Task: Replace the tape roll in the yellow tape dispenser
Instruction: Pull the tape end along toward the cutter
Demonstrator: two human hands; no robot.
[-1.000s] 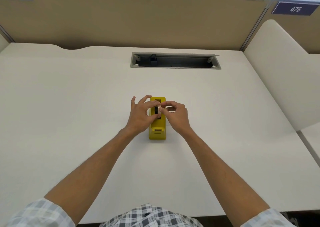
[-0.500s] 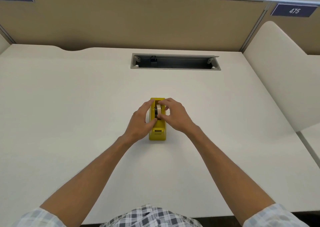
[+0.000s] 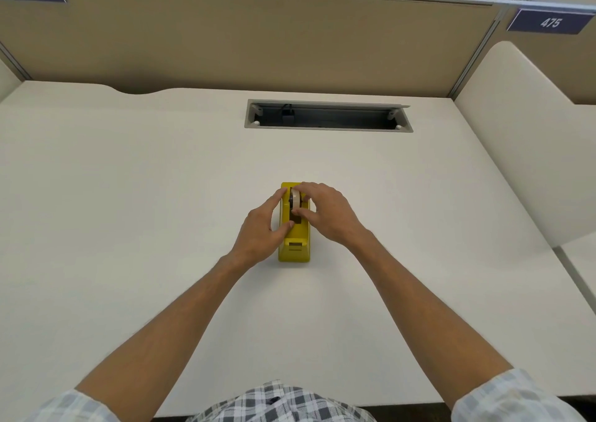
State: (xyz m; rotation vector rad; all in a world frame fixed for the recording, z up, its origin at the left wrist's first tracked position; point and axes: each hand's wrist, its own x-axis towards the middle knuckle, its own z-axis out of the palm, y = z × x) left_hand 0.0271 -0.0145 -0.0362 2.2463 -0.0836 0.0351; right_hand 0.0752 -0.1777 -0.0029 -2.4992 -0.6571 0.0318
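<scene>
Tape roll [image 3: 295, 199] sits in the yellow tape dispenser [image 3: 294, 254] mid-counter [image 3: 129, 228], pinched between thumb and fingers of the right hand [image 3: 327, 216]. The left hand [image 3: 261, 231] rests spread against the dispenser's side. Seating looks nearly done; drawing tape to the cutter [image 3: 295, 244] probably remains.

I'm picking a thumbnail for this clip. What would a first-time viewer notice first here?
The yellow tape dispenser stands out at the middle of the pale desk, the only bright colour on it. Both hands meet over it: the right hand pinches the white tape roll at its top, while the left hand rests against its left side. Behind it, an open grey cable tray is set into the desk.
</scene>
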